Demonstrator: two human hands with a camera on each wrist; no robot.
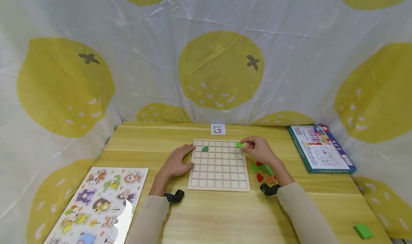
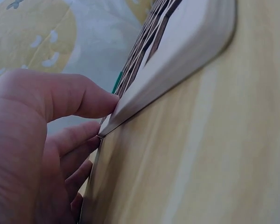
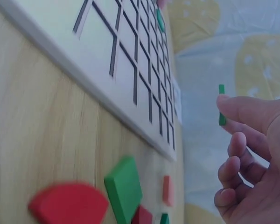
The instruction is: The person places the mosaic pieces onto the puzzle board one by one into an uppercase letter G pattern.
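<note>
A pale wooden grid board (image 1: 219, 172) lies flat on the table, a dark green quarter-round tile (image 1: 205, 149) in one of its upper left cells. My left hand (image 1: 175, 162) rests at the board's left side; in the left wrist view its thumb (image 2: 95, 101) and fingertips touch the edge. Over the top right corner, my right hand (image 1: 260, 151) pinches a bright green tile (image 1: 239, 144) between thumb and finger. The right wrist view shows that green tile (image 3: 221, 105) edge-on, above the board, the other fingers loosely curled.
Loose red, green and orange pieces (image 1: 260, 177) lie right of the board. A pattern card (image 1: 218, 129) sits behind it. At the right are a flat box (image 1: 322, 149) and a lone green block (image 1: 363, 231); at the left, an animal puzzle board (image 1: 109, 201).
</note>
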